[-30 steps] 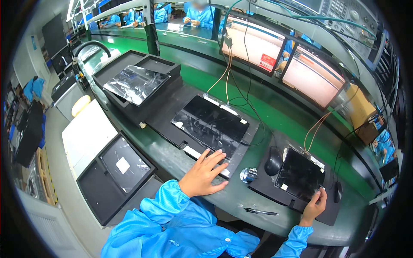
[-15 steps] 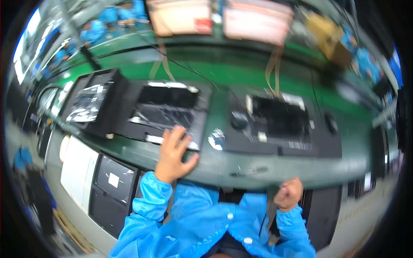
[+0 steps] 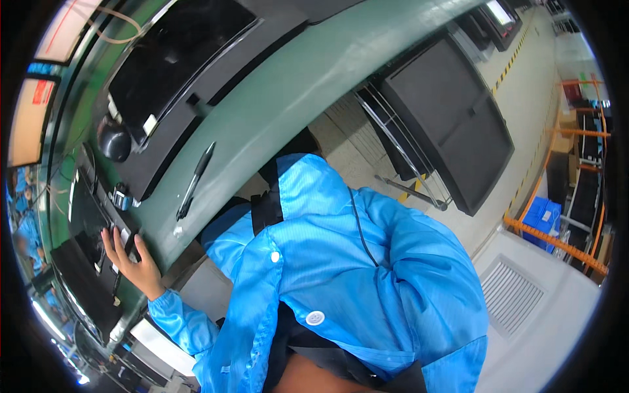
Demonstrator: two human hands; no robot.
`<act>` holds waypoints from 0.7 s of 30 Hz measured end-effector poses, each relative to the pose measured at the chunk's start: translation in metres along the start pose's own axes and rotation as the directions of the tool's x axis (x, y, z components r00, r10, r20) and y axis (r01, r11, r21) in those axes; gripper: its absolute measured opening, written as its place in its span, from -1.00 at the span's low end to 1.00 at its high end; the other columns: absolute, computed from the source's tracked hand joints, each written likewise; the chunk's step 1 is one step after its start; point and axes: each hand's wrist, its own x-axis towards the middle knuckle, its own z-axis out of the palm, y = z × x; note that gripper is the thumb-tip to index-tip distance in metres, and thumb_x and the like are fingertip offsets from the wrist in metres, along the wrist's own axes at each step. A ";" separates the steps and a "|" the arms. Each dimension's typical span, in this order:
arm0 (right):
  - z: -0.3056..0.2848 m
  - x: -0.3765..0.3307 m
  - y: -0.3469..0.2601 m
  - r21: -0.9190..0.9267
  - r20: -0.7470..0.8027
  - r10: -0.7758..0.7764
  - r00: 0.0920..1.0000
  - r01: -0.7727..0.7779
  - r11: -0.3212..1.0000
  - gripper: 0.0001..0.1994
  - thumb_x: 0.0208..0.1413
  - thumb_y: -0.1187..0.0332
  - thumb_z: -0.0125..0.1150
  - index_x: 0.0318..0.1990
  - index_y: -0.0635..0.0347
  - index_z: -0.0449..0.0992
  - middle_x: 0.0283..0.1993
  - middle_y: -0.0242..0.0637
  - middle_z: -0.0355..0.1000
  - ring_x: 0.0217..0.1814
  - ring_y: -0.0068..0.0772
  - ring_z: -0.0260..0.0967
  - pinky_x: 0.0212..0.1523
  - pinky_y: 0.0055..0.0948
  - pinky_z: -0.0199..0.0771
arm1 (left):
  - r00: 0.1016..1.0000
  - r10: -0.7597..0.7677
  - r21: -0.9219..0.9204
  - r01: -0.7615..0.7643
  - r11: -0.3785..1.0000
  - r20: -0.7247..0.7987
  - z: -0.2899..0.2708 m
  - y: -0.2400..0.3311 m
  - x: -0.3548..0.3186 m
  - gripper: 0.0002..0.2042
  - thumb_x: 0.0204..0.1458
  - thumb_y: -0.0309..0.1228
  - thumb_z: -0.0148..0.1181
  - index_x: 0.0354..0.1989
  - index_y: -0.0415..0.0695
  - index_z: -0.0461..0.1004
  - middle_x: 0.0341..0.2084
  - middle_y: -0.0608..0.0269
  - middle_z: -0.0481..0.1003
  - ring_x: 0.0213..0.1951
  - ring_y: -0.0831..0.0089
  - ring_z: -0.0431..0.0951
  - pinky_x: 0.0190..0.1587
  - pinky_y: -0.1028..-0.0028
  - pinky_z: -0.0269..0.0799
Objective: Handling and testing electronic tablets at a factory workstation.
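Note:
My left hand (image 3: pixel 134 263) is open, its fingers spread at the near edge of a dark flat panel (image 3: pixel 84 213) on the green bench (image 3: pixel 275 105). Whether the fingertips press on the panel or hover over it I cannot tell. My right hand is out of view; only its blue sleeve (image 3: pixel 432 262) shows, bent back along my side. Between the two workplaces lie a black pen (image 3: pixel 196 180) and a small dark-and-silver item (image 3: pixel 121 196). A large glossy black panel (image 3: pixel 177 59) lies on a black mat, beside a rounded black mouse-like thing (image 3: pixel 114 139).
At the right, large black trays (image 3: pixel 445 111) stand on a metal-framed rack over the floor. Farther right are a white unit with a slatted vent (image 3: pixel 514 295), a blue bin (image 3: pixel 542 219) and orange-railed shelving (image 3: pixel 583 245). Screens (image 3: pixel 33 121) stand at the far left.
The view has swung to the right, so the bench now lies at the upper left. My right hand, a loose fist before, has left the view. My left hand stays spread by the panel.

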 end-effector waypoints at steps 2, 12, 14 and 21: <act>0.005 -0.002 0.008 0.003 0.036 0.022 0.999 -0.022 1.000 -0.56 0.32 0.12 0.10 0.19 0.23 0.52 0.14 0.00 0.53 0.16 0.00 0.49 0.22 -0.19 0.46 | 0.998 0.021 -0.022 -0.023 0.999 -0.055 0.000 0.001 0.002 -0.57 0.25 -0.37 0.24 0.28 -0.20 0.46 0.42 0.07 0.26 0.43 0.07 0.24 0.45 0.12 0.12; 0.016 -0.012 -0.010 -0.024 0.175 -0.086 0.981 0.091 0.996 -0.50 0.34 0.08 0.08 0.26 0.24 0.45 0.21 0.00 0.49 0.22 -0.02 0.46 0.26 -0.18 0.43 | 0.998 -0.053 0.016 0.053 0.998 -0.029 -0.010 0.014 0.000 -0.51 0.02 -0.54 0.33 0.19 -0.26 0.48 0.36 -0.11 0.31 0.43 -0.08 0.23 0.45 0.10 0.12; 0.012 -0.007 -0.019 -0.007 0.210 -0.124 0.970 0.129 0.992 -0.49 0.34 0.08 0.07 0.28 0.24 0.44 0.23 0.00 0.48 0.23 -0.03 0.45 0.27 -0.18 0.42 | 0.993 -0.108 -0.045 0.106 0.993 -0.042 -0.011 0.017 -0.001 -0.52 -0.01 -0.51 0.36 0.15 -0.26 0.49 0.37 -0.10 0.28 0.43 -0.09 0.23 0.45 0.09 0.12; -0.011 -0.010 -0.052 0.255 0.383 -0.131 0.915 0.032 0.966 -0.45 0.35 0.06 0.06 0.33 0.25 0.40 0.28 -0.01 0.45 0.28 -0.04 0.42 0.30 -0.17 0.40 | 0.992 -0.093 -0.034 0.091 0.995 -0.089 -0.018 0.021 0.002 -0.50 -0.08 -0.49 0.39 0.11 -0.26 0.50 0.36 -0.08 0.29 0.44 -0.11 0.22 0.47 0.01 0.08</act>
